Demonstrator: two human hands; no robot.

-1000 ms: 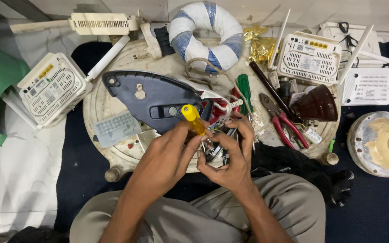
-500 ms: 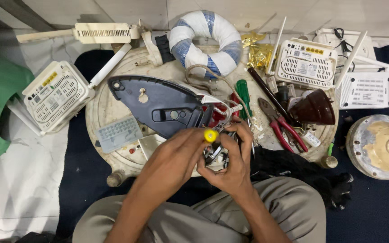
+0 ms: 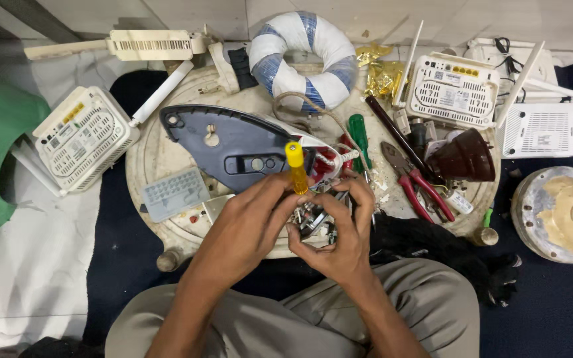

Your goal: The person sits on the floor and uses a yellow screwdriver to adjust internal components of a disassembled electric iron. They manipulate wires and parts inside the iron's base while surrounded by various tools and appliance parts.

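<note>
The left hand (image 3: 250,222) is gripping a yellow screwdriver (image 3: 295,166). The right hand (image 3: 339,232) is clutching a small metal part (image 3: 312,219) beside the iron shell (image 3: 233,146).

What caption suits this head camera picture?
Left hand drives a yellow-handled screwdriver into a small metal part held by the right hand.

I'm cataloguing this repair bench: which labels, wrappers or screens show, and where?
Label on left router: small yellow-and-white sticker near its upper edge.
Label on top-right router: pale rectangular sticker at centre, yellow port strip above.
Gold wrapper: crumpled foil beside the blue-and-white ring.
Screens: none in view.
</note>
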